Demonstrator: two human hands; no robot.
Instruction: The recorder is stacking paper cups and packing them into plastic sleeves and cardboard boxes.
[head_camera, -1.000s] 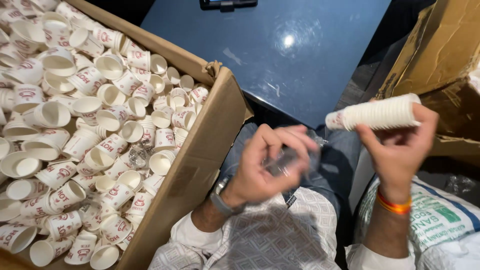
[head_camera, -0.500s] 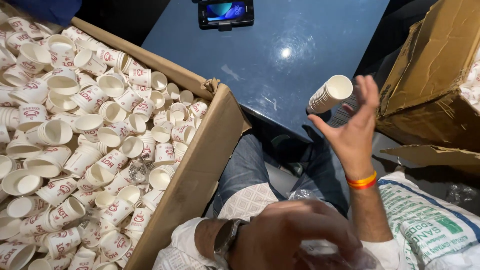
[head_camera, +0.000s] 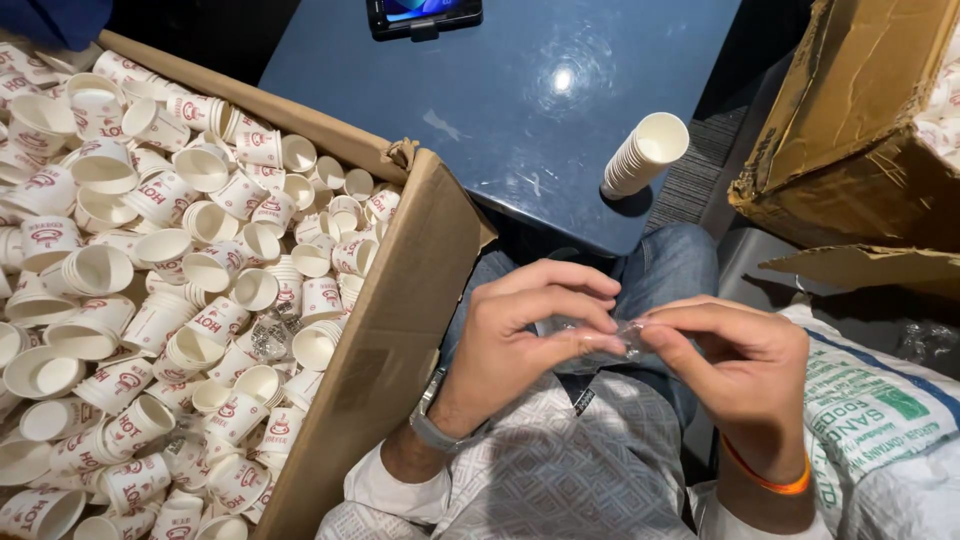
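Both hands, left hand (head_camera: 525, 335) and right hand (head_camera: 735, 365), pinch a clear plastic sleeve (head_camera: 628, 338) in closed grips, the stacked paper cups (head_camera: 645, 155) standing on the bench (head_camera: 500, 110) beyond them.

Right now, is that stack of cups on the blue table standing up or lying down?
Lying down: the stack of cups rests on its side on the blue table, open mouth facing right.

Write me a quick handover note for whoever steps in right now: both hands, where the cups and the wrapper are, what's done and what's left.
Left hand and right hand: both pinch a clear plastic wrapper between fingertips, over the lap.
Stack of paper cups: stands alone at the blue table's near edge, unheld.
Cardboard box at left: full of loose paper cups.
Done: one stack assembled and set down.
Left: wrapper not yet on the stack; many loose cups remain unstacked.
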